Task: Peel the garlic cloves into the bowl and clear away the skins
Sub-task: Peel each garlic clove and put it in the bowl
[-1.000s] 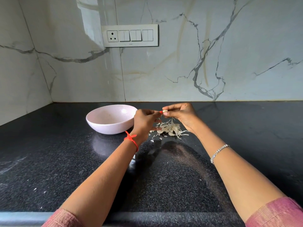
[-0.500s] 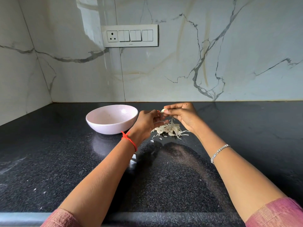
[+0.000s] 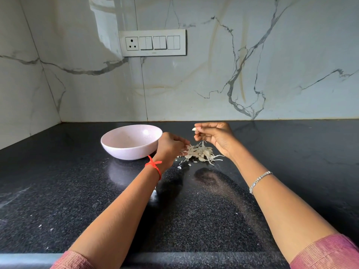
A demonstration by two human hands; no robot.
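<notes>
- While the right hand [image 3: 214,136] hovers above the countertop [image 3: 194,214] near its back edge, its thumb and fingertips are curled in a tight pinch on a pale garlic clove [image 3: 193,129], which sticks out to the left of the fingertips.
- The clove is held in the air, apart from the bowl [image 3: 108,135], just above and behind the pile of skins [image 3: 200,153].
- The left hand [image 3: 171,146] is lower, between the bowl and the pile, with its fingers loosely bent and their tips at the pile's left edge; whether they hold a skin cannot be told.
- The skins lie in a loose heap of pale, thin strips on the countertop, close to the back edge and about midway along it, with a few small flakes scattered just in front.
- The pale pink bowl stands upright on the countertop to the left of the heap, nearer the back-left corner, just beside the left hand.
- A red thread [image 3: 154,166] is tied at the left wrist and a silver bracelet [image 3: 259,180] sits on the right forearm.
- On the marble wall behind the back edge is a white switch panel [image 3: 153,43].
</notes>
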